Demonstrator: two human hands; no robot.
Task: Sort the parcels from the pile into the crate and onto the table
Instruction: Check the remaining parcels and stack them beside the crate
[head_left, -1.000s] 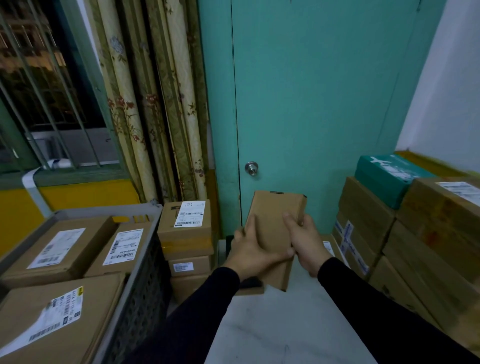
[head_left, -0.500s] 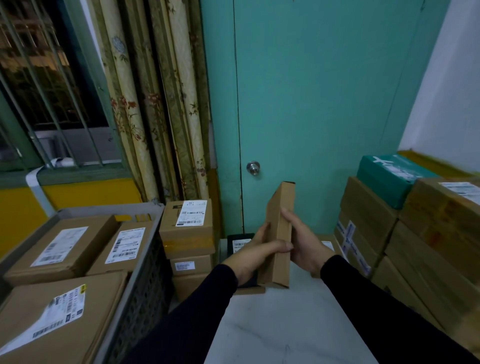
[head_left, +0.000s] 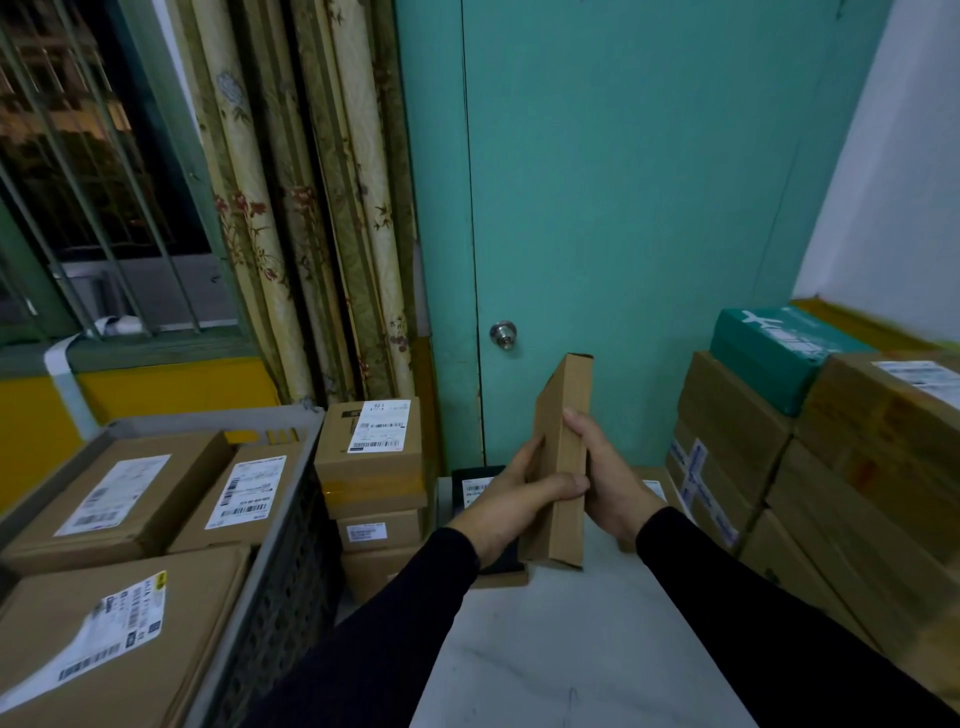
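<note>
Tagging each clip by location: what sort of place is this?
Probably a small parcel storeroom or pickup point in an ordinary room: labelled cardboard parcels fill a grey crate, more boxes are stacked on the right, and a door and curtained window stand behind.

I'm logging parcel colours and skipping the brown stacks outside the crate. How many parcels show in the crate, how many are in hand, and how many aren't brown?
Brown boxes in crate: 3
Held brown box: 1
Teal box: 1
Black parcel: 1
Total: 6
</note>
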